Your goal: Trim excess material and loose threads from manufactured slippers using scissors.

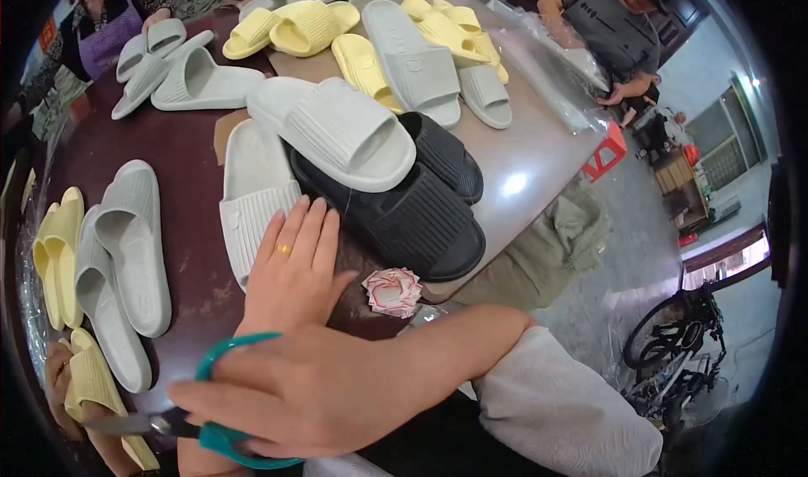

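At a dark brown bench (189, 216) strewn with moulded foam slide sandals, the left hand (290, 271) lies flat and unclenched, fingertips touching a pale grey ribbed slide (252, 195) and the black ribbed slide (404, 216) just ahead of it. The grey slide's long axis runs away from the person, its far end apparently tucked under another slide. The right hand (311, 393), nearer the body, is clenched through teal-handled scissors (215, 422), blades pointing left, well short of both.
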Motion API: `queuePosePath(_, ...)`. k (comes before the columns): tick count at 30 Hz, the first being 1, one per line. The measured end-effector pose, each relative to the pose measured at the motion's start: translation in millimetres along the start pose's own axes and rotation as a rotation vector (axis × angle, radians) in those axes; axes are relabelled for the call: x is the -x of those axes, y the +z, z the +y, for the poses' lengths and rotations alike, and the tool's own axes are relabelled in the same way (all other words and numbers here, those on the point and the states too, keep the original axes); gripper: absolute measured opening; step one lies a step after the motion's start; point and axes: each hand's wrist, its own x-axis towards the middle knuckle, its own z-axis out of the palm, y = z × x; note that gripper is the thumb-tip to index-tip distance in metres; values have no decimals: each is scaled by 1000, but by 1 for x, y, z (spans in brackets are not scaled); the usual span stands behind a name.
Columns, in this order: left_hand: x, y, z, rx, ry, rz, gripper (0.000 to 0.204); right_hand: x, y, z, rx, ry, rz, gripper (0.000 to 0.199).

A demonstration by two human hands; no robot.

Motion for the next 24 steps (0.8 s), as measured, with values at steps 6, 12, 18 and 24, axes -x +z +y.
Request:
queuePosePath(6,-18,37,-24,-156,58,45,18,52,-41,16,119,294,151,56)
queuePosePath(12,20,-37,-40,-68,2,86,13,69,-45,41,221,446,268,58)
queuePosePath(18,77,-43,-39,843,-669,96,26,84,-49,79,279,479,248,60)
queuePosePath(24,91,-45,-14,994,-670,200,20,83,-57,98,466,444,153,61)
